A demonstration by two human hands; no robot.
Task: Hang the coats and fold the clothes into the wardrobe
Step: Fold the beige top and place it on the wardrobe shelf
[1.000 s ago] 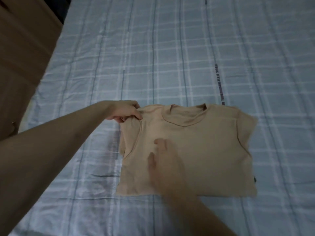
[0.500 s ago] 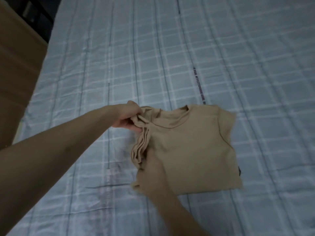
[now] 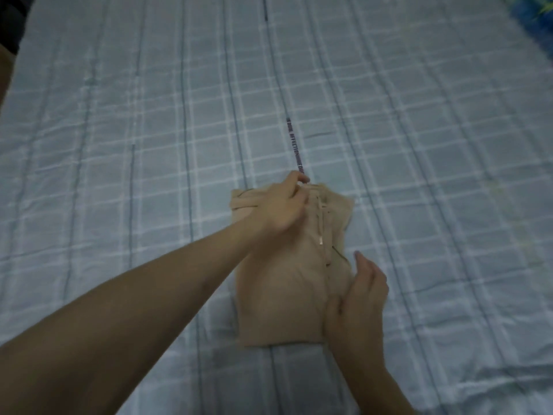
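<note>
Both hands met the lengthwise-folded shirt (image 3: 284,298): left hand (image 3: 279,211) pinched its far end, right hand (image 3: 359,301) lay flat nearer.

**A plaid bed in dim light**

A bed (image 3: 419,145) fills nearly the whole scene, covered in a pale blue-grey plaid sheet with white and darker lines. A printed strip of lettering (image 3: 294,145) runs along one dark line near the middle. At the far right corner lies a bright blue patterned cloth (image 3: 535,16). The far left edge is dark. The light is low and cool.
</note>
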